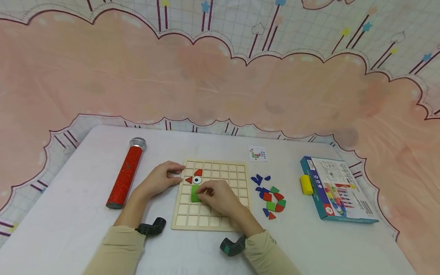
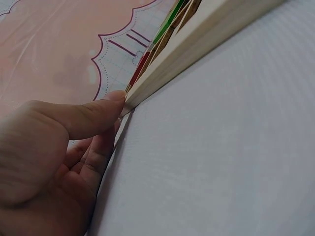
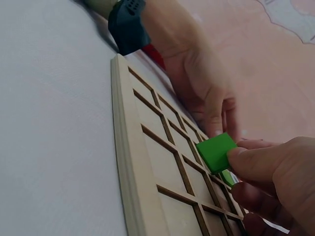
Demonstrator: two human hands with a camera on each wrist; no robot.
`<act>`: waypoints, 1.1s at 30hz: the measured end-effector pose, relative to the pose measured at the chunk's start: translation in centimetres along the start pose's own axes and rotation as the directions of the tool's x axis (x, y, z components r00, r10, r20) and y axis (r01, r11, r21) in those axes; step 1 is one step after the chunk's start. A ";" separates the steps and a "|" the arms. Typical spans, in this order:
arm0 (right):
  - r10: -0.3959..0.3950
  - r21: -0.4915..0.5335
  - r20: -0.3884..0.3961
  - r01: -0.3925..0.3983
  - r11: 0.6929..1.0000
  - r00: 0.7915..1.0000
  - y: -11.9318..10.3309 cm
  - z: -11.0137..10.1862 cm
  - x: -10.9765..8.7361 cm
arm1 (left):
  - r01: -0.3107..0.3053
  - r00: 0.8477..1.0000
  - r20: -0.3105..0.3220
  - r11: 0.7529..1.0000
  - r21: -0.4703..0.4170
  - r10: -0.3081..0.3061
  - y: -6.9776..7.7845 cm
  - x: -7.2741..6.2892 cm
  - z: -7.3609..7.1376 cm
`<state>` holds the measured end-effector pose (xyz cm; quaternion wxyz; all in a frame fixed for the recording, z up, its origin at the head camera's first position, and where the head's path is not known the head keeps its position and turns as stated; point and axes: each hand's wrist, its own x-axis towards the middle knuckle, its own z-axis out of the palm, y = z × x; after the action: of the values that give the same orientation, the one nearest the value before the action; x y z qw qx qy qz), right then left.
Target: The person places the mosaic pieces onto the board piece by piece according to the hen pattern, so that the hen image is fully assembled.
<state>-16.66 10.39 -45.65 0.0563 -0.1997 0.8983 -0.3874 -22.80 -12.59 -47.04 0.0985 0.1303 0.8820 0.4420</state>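
Observation:
A wooden grid board (image 1: 183, 219) lies on the table. My right hand (image 1: 220, 196) pinches a green square tile (image 3: 216, 152) between thumb and fingers, tilted over the grid cells. Just above it on the board is another green square (image 1: 194, 188). Farther up sit a white tile with a black-and-blue eye (image 1: 197, 180), a red triangle (image 1: 189, 180) and a red rounded piece (image 1: 198, 172). My left hand (image 1: 159, 178) touches the board's left edge near its far corner; in the left wrist view, the thumb (image 2: 106, 110) meets the wooden rim and the other fingers are partly hidden.
Right of the board lie loose blue, red and green pieces (image 1: 267, 196). Behind them is a small pattern card (image 1: 258, 154). A yellow cylinder (image 1: 306, 185) stands against a puzzle box (image 1: 343, 189) at right. A red glittery microphone (image 1: 126, 173) lies at left.

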 end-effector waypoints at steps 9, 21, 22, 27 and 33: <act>-0.001 0.027 -0.047 0.002 1.000 0.999 0.0 0.7 0.1 | 0.008 1.000 -0.003 1.000 0.004 -0.008 0.1 -0.1 -0.2; 0.017 -0.052 -0.033 -0.019 0.998 0.999 -0.3 0.7 -0.1 | 0.007 1.000 -0.001 1.000 0.000 -0.007 0.2 0.1 0.0; 0.014 -0.059 -0.039 -0.017 0.998 0.999 -0.3 0.7 -0.1 | 0.004 1.000 -0.002 1.000 -0.002 -0.004 0.2 0.2 0.0; -0.009 -0.069 -0.057 0.005 0.998 0.998 -0.1 0.9 0.0 | 0.001 1.000 -0.007 1.000 -0.015 -0.001 0.2 0.1 0.0; -0.026 -0.072 -0.057 0.022 0.997 0.998 -0.1 1.0 0.0 | 0.009 1.000 -0.009 1.000 -0.017 -0.010 0.1 0.1 0.0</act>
<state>-16.40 9.62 -46.30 0.0186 -0.2011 0.9103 -0.3614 -22.82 -12.49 -46.98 0.0977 0.1232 0.8793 0.4496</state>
